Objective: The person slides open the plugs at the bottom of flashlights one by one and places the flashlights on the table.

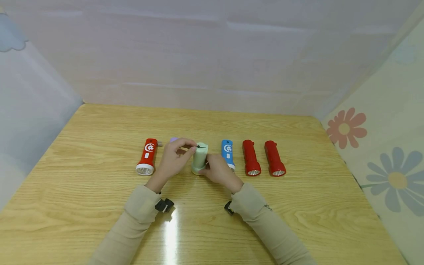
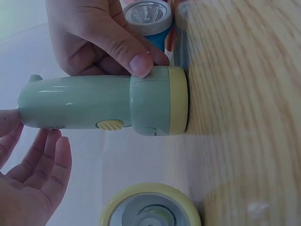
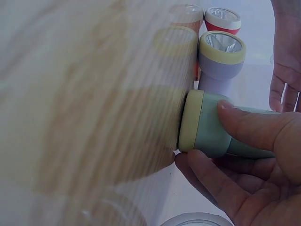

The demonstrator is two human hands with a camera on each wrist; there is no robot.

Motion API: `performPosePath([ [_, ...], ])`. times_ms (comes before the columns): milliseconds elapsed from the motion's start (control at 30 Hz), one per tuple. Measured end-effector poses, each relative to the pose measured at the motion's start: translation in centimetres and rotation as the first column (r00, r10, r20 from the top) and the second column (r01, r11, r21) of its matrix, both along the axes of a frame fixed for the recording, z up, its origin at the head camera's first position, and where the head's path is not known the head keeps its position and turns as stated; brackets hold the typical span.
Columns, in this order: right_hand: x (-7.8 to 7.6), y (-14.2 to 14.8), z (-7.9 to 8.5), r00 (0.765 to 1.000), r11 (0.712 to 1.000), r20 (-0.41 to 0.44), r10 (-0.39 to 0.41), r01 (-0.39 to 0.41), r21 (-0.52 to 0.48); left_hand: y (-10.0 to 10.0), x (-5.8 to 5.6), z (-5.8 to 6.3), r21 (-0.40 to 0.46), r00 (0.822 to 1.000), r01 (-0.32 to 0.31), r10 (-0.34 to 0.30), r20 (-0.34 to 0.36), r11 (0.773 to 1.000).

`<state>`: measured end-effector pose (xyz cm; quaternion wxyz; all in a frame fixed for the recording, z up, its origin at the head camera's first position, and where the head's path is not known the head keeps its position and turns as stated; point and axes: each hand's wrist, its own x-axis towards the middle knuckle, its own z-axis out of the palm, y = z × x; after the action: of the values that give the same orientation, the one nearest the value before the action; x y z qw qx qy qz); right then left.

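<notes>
A pale green flashlight [image 1: 200, 156] with a yellow rim stands upright, lens end down, on the table. My right hand [image 1: 216, 169] grips its lower part; in the right wrist view the thumb [image 3: 251, 125] lies along the green side and the fingers curl beneath. At the raised tail end, my left hand [image 1: 175, 156] brings thumb and index finger together on the edge, beside a thin dark line. Its other fingers [image 2: 49, 169] hang loosely below in the left wrist view. What lies between the pinching fingertips is too small to tell.
Left stands a red flashlight [image 1: 149, 154] with metal prongs out. A purple flashlight [image 3: 218, 70] is mostly hidden behind my left hand in the head view. Right of the green one are a blue flashlight [image 1: 227, 149] and two red ones [image 1: 250, 156]. The wooden table [image 1: 99, 176] meets fabric walls.
</notes>
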<state>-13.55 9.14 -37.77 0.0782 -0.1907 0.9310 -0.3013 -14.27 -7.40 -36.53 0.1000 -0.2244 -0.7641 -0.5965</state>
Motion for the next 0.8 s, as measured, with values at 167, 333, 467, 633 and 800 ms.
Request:
performPosePath([
  [167, -0.06, -0.08, -0.03, 1.0, 0.999, -0.009, 0.005, -0.005, 0.033, -0.19, 0.06, -0.05, -0.008, 1.0, -0.007, 0.007, -0.003, 1.0],
  [333, -0.04, -0.16, 0.15, 1.0, 0.999, -0.001, 0.0, 0.001, 0.037, -0.34, 0.06, -0.01, -0.023, 1.0, -0.003, 0.003, 0.005, 1.0],
  [467, -0.07, -0.19, 0.29, 1.0, 1.0, 0.021, -0.005, 0.004, 0.021, -0.33, 0.17, 0.21, -0.02, 1.0, 0.004, -0.004, 0.013, 1.0],
  [633, -0.33, -0.23, 0.31, 0.999, 1.0, 0.049, -0.014, 0.013, 0.019, -0.27, 0.2, 0.26, -0.018, 1.0, 0.007, -0.007, 0.008, 1.0],
  [800, -0.57, -0.16, 0.34, 0.999, 1.0, 0.033, -0.001, 0.0, 0.031, -0.3, 0.19, 0.14, -0.011, 1.0, 0.015, -0.015, 0.006, 1.0],
])
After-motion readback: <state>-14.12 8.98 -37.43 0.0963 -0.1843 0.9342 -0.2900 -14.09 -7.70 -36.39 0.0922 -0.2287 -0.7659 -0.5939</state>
